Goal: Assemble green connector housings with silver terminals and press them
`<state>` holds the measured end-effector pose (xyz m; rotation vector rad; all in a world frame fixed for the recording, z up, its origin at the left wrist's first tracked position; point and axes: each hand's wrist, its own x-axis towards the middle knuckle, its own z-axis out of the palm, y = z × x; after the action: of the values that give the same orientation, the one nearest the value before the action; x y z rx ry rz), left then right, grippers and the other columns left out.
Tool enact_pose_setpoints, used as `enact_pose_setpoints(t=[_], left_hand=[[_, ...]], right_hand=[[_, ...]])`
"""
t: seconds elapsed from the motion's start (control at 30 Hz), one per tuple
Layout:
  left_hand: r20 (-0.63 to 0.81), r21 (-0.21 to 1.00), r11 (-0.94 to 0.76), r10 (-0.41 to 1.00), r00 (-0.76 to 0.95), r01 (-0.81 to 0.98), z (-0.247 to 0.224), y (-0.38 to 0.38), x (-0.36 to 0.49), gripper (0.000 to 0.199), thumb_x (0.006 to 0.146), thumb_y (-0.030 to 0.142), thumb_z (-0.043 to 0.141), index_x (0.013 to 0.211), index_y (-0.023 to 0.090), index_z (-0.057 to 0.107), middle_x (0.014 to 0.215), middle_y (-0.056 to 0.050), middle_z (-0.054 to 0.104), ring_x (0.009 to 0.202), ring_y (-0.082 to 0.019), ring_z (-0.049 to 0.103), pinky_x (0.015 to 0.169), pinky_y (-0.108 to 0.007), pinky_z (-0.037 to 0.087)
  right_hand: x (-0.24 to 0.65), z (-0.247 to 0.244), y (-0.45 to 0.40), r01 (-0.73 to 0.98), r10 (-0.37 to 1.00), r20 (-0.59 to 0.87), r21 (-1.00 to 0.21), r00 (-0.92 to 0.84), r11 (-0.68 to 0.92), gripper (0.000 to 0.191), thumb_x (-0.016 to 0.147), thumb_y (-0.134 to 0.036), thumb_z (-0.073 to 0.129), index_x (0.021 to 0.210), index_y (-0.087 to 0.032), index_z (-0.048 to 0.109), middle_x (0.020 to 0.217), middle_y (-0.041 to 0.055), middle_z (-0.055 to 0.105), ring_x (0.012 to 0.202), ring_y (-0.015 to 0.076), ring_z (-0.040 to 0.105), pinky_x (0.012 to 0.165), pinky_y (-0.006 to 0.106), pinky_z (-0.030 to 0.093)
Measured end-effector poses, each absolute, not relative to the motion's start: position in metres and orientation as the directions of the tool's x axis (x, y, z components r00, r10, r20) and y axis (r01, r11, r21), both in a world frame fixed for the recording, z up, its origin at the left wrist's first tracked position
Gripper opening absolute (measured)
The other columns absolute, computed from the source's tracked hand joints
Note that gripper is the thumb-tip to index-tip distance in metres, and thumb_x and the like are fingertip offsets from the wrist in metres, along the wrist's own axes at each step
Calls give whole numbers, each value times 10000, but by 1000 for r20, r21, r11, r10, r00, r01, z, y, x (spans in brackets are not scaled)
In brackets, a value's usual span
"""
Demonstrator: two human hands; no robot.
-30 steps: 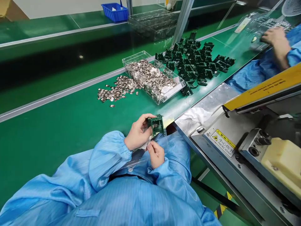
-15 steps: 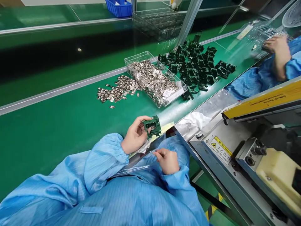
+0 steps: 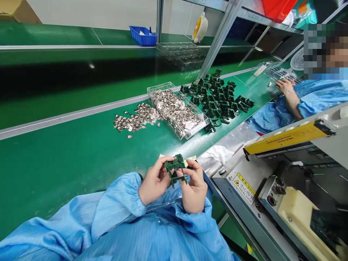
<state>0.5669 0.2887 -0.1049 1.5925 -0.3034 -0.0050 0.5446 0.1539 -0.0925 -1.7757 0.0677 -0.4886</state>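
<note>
Fingers of the left hand [image 3: 154,185] and right hand [image 3: 194,192] are curled closely around a small dark-green circuit-board frame [image 3: 175,167], pinching it from either side above the lap, with neither hand open. Head view: the frame sits between the two hands, its short legs pointing down, just in front of the bench edge. Any small part fitted to it is too hidden by the fingers to tell. Ahead, a clear plastic tray [image 3: 197,131] is heaped with small silver metal pieces [image 3: 174,110], and a loose pile of silver metal pieces [image 3: 136,118] lies just to its left on the green bench mat [image 3: 54,163]. Beyond the tray's right end lies a large spread of similar green frames [image 3: 217,99], so much stock remains in view; no finished group can be told apart. A sealing machine with a yellow bar [image 3: 285,140] stands to the right. Farther along the bench, a co-worker's hand [image 3: 284,86] rests on a clear plastic tray of parts [image 3: 277,74].
</note>
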Motion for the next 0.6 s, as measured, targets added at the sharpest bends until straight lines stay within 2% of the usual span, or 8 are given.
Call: enact_pose_setpoints(t=[0.17, 0.3, 0.4, 0.47, 0.53, 0.6], left_hand=[[200, 973, -66, -231, 952, -221, -102, 290, 564, 293, 922, 256, 525, 1211, 230, 485, 820, 6, 604, 587, -95, 499, 541, -196, 409], [186, 976, -73, -224, 957, -207, -101, 288, 561, 278, 920, 220, 505, 1198, 226, 493, 832, 2, 597, 584, -88, 491, 524, -184, 400], [176, 980, -60, -210, 962, -192, -100, 285, 556, 275, 915, 227, 510, 1190, 222, 498, 852, -11, 616, 645, -111, 549, 571, -200, 445], [165, 982, -55, -197, 966, -179, -97, 283, 553, 275, 914, 236, 518, 1188, 222, 499, 948, -38, 642, 735, -133, 600, 634, -220, 484], [156, 984, -51, -202, 967, -170, -93, 281, 550, 282, 915, 247, 522, 1195, 225, 498, 1052, -61, 646, 829, -152, 630, 705, -240, 511], [143, 987, -43, -227, 963, -156, -84, 280, 550, 291, 918, 258, 525, 1205, 225, 494, 1117, -73, 638, 910, -167, 640, 779, -260, 524]], right_hand=[[545, -94, 164, 174, -343, 287, -930, 894, -324, 120, 813, -281, 705, 736, -196, 670, 1159, 91, 577, 1113, 259, 553, 935, 399, 435], [545, -98, 169, 176, -403, 252, -961, 880, -215, 178, 816, -288, 685, 702, -190, 590, 1200, 100, 576, 1068, 241, 570, 896, 377, 463], [544, -101, 175, 169, -433, 191, -982, 881, -89, 194, 824, -316, 681, 733, -188, 566, 1190, 108, 581, 1051, 241, 587, 888, 380, 485], [542, -103, 177, 174, -447, 154, -985, 881, 2, 194, 836, -318, 677, 775, -196, 539, 1140, 97, 597, 1038, 234, 601, 882, 379, 499], [538, -102, 175, 193, -420, 137, -977, 897, 93, 189, 853, -302, 671, 843, -210, 506, 1117, 80, 607, 1026, 219, 613, 880, 371, 507], [532, -98, 164, 213, -344, 153, -966, 926, 144, 189, 878, -287, 653, 972, -228, 500, 1204, 84, 585, 1076, 213, 599, 902, 370, 504]])
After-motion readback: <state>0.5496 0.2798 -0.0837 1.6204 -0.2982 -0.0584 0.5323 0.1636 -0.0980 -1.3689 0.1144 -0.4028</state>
